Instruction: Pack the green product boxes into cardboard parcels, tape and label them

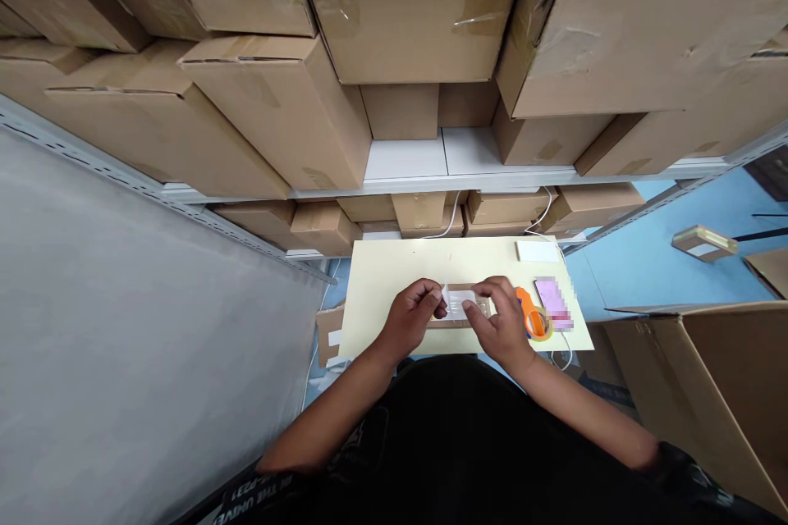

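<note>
My left hand [414,313] is closed, with thumb and fingers pinched on the left edge of a small white, partly see-through label [456,305]. My right hand [503,321] is at the label's right edge, its thumb and fingers curved and apart. Whether the right fingertips touch the label, I cannot tell. Beneath both hands lies a small brown cardboard box [452,324], mostly hidden by the label and fingers. Just right of my right hand sits an orange tape dispenser [525,303] with a roll of yellowish clear tape [542,323].
The cream table [382,279] also holds a pink phone [552,295] and a flat white box [537,251]. Behind it, shelves [406,160] are stacked with cardboard boxes [419,8]. A grey wall [153,328] stands left; a large open carton [683,394] stands right.
</note>
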{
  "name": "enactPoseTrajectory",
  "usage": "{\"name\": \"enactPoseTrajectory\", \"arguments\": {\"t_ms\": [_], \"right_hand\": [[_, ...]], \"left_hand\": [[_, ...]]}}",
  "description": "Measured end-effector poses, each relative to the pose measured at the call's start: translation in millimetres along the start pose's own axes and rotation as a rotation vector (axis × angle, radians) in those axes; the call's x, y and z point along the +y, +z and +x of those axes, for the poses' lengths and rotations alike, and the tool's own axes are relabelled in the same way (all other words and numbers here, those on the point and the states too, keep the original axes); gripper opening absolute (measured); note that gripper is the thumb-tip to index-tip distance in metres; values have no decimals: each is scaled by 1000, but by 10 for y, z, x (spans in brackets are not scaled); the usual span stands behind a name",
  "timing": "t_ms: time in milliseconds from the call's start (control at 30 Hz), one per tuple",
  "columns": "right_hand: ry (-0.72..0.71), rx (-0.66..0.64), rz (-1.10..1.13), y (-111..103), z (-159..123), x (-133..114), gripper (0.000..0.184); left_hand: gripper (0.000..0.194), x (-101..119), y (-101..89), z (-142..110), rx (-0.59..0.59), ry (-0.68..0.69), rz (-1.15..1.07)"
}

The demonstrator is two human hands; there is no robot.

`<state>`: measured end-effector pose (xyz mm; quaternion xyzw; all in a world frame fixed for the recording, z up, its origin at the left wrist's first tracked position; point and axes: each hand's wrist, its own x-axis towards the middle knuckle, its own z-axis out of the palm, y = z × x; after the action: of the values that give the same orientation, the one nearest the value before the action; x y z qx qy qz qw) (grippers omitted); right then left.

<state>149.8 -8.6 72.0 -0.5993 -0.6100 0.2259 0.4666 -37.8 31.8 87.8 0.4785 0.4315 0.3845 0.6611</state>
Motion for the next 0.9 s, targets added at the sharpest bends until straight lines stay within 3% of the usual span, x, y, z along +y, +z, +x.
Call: {"name": "enactPoseTrajectory", "arguments": {"t_ms": [67, 133, 367, 633, 767, 900], "right_hand": [[-107, -148, 75, -15, 39, -134, 7], [-124, -198, 115, 6, 83, -217, 4], [-45, -171, 67, 99, 116, -239, 3], [-163, -226, -96, 127, 104, -218, 14], [-114, -263, -108, 151, 87, -202, 17], [52, -236, -13, 178, 50, -177, 16]], "left_hand": [[28, 6, 27, -20, -9, 34, 81], [27, -3, 35, -30, -9, 76, 134], [26, -107, -33, -41, -20, 94, 206], [24, 22, -98, -78, -33, 162, 467], [22, 9, -94, -94, -19, 168, 507], [21, -70, -80, -105, 22, 136, 492]]}}
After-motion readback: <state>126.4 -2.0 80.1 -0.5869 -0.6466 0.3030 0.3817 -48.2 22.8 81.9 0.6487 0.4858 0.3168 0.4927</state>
